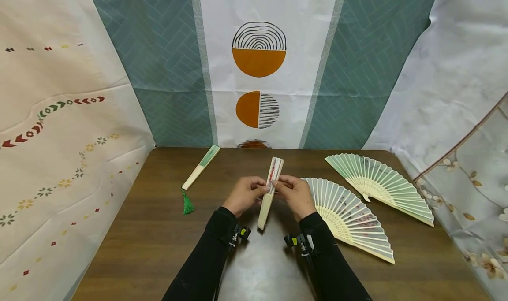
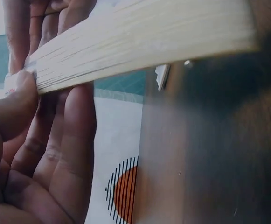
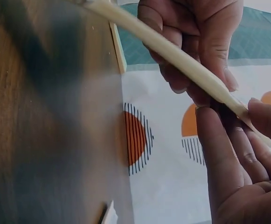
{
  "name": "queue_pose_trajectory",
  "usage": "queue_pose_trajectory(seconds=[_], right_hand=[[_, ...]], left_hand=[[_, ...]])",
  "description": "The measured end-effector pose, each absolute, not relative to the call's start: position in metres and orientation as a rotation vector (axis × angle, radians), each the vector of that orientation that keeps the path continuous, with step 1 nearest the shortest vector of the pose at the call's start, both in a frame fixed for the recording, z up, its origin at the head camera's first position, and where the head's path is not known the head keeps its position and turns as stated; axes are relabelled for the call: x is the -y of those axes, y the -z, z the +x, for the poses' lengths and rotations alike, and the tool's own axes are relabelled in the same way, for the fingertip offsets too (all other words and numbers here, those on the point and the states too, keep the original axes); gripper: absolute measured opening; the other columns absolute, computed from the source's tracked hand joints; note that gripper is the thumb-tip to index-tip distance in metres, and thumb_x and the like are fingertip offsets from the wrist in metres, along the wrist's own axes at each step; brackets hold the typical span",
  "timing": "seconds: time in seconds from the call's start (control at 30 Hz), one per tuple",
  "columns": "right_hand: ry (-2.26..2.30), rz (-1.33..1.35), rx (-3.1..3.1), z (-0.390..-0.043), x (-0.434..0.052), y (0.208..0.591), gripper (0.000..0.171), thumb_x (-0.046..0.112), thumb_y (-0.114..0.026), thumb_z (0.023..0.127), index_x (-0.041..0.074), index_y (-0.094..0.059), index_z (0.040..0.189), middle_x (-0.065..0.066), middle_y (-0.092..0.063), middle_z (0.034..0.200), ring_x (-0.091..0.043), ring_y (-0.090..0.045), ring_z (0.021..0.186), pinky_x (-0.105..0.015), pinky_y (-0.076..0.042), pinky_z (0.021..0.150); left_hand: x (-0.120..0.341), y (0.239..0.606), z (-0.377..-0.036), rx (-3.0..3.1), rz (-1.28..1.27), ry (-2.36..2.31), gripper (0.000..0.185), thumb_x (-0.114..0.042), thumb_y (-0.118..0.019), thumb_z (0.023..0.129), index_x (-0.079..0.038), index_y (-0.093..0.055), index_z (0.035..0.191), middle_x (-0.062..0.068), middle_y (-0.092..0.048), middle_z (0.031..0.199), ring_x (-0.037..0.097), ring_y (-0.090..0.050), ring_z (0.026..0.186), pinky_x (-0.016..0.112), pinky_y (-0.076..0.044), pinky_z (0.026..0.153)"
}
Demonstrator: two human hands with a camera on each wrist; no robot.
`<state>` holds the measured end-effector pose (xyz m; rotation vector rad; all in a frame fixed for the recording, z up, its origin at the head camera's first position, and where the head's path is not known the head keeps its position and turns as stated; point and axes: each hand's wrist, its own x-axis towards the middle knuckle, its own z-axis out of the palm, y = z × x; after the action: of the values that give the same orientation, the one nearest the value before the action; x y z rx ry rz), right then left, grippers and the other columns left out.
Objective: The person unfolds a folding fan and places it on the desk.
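Note:
A folded hand fan (image 1: 267,204) with pale ribs and a white, red-marked leaf is held up over the middle of the table, its rib end tilted toward me. My left hand (image 1: 247,194) pinches it from the left, thumb on top and fingers beneath. From the other side my right hand (image 1: 295,196) pinches the same fan near its middle. In the left wrist view the stacked ribs of the fan (image 2: 144,46) show side-on, with the left thumb (image 2: 21,93) at the leaf. The right wrist view shows the fan's narrow edge (image 3: 172,53) between both hands.
A folded green fan (image 1: 202,164) with a green tassel (image 1: 188,203) lies at the left. To the right lie a spread white fan (image 1: 349,217) and, behind it, a spread green fan (image 1: 377,177). Cloth (image 1: 262,80) hangs behind the wooden table (image 1: 158,248).

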<state>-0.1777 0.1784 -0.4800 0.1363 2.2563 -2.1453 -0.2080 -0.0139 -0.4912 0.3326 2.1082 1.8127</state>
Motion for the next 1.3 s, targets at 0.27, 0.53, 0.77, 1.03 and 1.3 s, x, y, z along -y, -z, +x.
queue_pose_trajectory(seconds=[0.27,0.53,0.77,1.03,1.3], right_hand=[[2.195,0.177,-2.258,-0.178,-0.177,0.478,0.029,0.005,-0.072,0.112,-0.013,-0.074,0.135,-0.027,-0.084,0.120,-0.004,-0.080,0.088,-0.025,-0.071,0.079],[2.267,0.212,-2.229,-0.177,-0.175,0.474,0.024,0.001,-0.071,0.111,-0.016,-0.073,0.128,-0.024,-0.085,0.113,-0.003,-0.079,0.083,-0.019,-0.069,0.073],[2.262,0.229,-2.230,-0.176,-0.174,0.474,0.023,0.001,-0.071,0.111,-0.015,-0.073,0.127,-0.022,-0.086,0.110,-0.003,-0.078,0.082,-0.020,-0.068,0.072],[2.394,0.369,-2.148,-0.178,-0.180,0.478,0.023,0.001,-0.069,0.112,-0.017,-0.069,0.126,0.000,-0.083,0.092,-0.004,-0.077,0.077,-0.022,-0.069,0.070],[2.515,0.420,-2.074,-0.180,-0.185,0.477,0.022,-0.001,-0.068,0.112,-0.018,-0.067,0.126,0.007,-0.081,0.085,-0.004,-0.078,0.073,-0.023,-0.070,0.070]], left_hand=[[0.008,0.490,-0.205,-2.101,0.295,-1.900,0.014,-0.002,-0.068,0.112,0.008,-0.076,0.118,0.015,-0.081,0.105,0.009,-0.072,0.084,0.035,-0.070,0.079],[0.006,0.492,-0.207,-2.092,0.281,-1.915,0.014,-0.001,-0.066,0.114,0.007,-0.076,0.118,0.005,-0.076,0.097,0.010,-0.071,0.085,0.037,-0.071,0.081],[0.005,0.493,-0.205,-2.025,0.276,-1.933,0.013,0.000,-0.063,0.115,0.009,-0.072,0.120,0.003,-0.072,0.097,0.011,-0.071,0.089,0.033,-0.069,0.080],[0.008,0.495,-0.206,-1.975,0.159,-2.089,0.015,-0.001,-0.062,0.116,0.011,-0.070,0.120,-0.002,-0.072,0.093,0.008,-0.068,0.083,0.026,-0.064,0.073],[0.012,0.493,-0.211,-1.874,0.069,-2.202,0.014,-0.001,-0.060,0.117,0.008,-0.069,0.119,-0.005,-0.072,0.094,0.008,-0.070,0.087,0.025,-0.064,0.074]])
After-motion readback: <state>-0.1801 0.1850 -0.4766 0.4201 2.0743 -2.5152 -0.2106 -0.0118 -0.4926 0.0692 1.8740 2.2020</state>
